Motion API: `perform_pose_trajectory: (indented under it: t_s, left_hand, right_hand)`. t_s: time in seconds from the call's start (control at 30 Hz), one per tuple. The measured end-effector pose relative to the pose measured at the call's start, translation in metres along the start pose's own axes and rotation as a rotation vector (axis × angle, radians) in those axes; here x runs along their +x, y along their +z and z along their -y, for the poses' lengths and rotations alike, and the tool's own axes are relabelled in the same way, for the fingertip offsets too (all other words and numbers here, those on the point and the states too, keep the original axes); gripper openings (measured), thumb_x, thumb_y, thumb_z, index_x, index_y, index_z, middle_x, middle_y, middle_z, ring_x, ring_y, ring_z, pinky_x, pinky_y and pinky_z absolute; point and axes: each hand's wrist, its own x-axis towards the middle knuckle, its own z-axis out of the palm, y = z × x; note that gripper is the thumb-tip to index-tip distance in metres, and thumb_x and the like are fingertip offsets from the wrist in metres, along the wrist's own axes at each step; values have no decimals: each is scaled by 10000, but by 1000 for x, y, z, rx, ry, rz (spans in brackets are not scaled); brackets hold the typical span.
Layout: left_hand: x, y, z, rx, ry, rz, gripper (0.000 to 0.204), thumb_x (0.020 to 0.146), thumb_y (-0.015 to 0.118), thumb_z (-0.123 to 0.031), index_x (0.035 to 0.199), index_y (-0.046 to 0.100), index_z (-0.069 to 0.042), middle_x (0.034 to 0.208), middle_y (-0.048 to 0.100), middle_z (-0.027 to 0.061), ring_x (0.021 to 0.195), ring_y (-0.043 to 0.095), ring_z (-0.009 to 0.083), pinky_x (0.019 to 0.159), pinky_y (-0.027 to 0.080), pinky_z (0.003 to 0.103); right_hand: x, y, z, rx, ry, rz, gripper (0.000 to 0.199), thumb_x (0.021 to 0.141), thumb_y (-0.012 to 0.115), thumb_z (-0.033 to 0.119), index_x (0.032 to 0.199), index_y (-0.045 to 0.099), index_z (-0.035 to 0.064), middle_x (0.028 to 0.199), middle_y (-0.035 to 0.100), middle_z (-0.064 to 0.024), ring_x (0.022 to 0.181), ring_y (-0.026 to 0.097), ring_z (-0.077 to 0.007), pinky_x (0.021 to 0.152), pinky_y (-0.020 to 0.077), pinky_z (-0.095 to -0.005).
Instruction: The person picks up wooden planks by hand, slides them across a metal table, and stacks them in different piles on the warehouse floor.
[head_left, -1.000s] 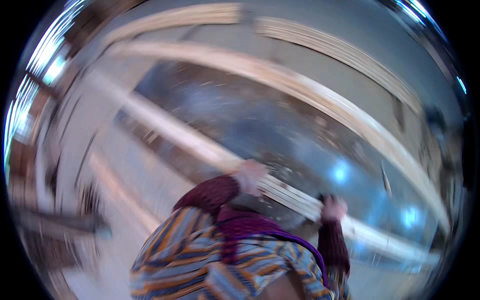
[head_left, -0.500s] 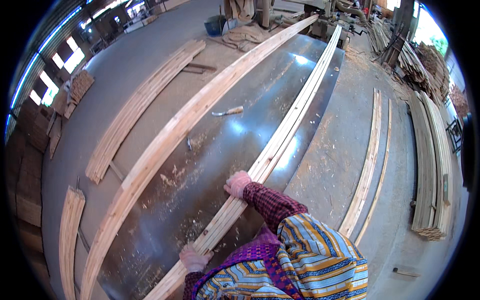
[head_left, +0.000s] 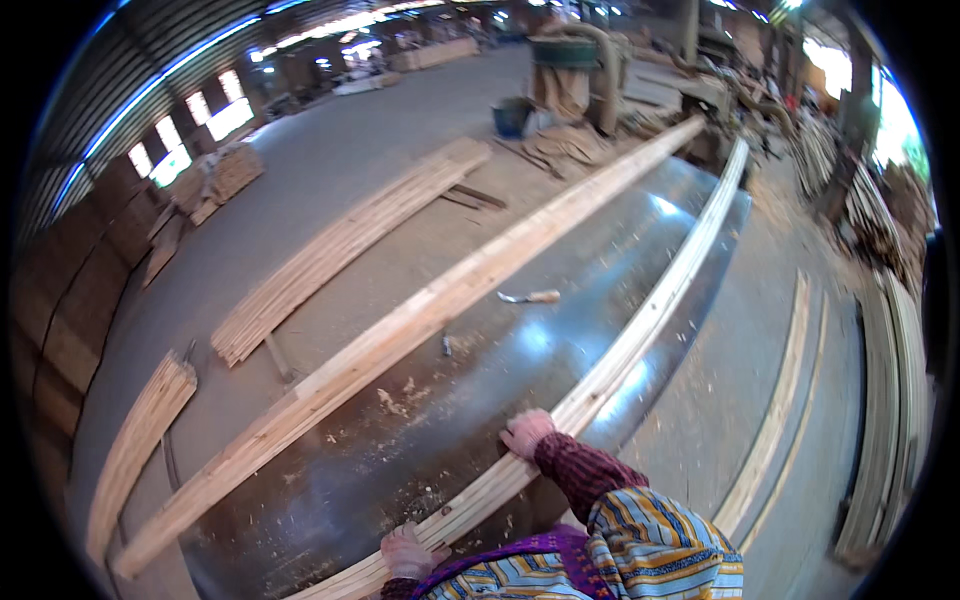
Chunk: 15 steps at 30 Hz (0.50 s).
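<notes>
Several long, pale wooden strips (head_left: pixel 625 350) lie side by side along the right part of a dark metal-topped table (head_left: pixel 480 375). My left hand (head_left: pixel 410 553) is closed over their near part, low in the view. Farther up the same strips, my right hand (head_left: pixel 527 434) grips them from their left side, its forearm in a checked sleeve crossing over the wood. Fingertips of both hands are partly hidden. A hooked knife with a wooden handle (head_left: pixel 540 296) rests on the table beyond my right hand.
A long thick board stack (head_left: pixel 430 312) runs along the table's left side. More boards (head_left: pixel 345 250) lie farther left, beside a short bundle (head_left: pixel 140 450). Strips (head_left: pixel 770 410) and stacked timber (head_left: pixel 880 420) are at the right. Machinery (head_left: pixel 710 100) and a dark bucket (head_left: pixel 512 117) stand beyond.
The view has tilted up, so more of the far hall shows and the table sits lower in the picture. Both hands still grip the strips.
</notes>
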Motion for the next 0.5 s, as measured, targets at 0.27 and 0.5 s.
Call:
perform_pose_trajectory:
  t_s: [0.27,0.5]
  left_hand:
    - [-22,-29,-5,-1,44,-78,1035,650,742,-781,1403,550,-97,1312,628,76,1285,551,217,1093,376,386]
    - [-38,-41,-10,3,7,52,967,689,713,-785,1365,572,-108,1335,618,84,1307,552,232,1100,375,397]
  right_hand:
    - [6,-5,12,-110,22,145,501,1011,450,498,1043,786,128,1078,764,-132,1060,707,-342,949,531,-472]
    - [-1,4,13,-99,26,171,495,1009,450,489,1060,779,123,1102,757,-144,1083,699,-338,965,522,-471]
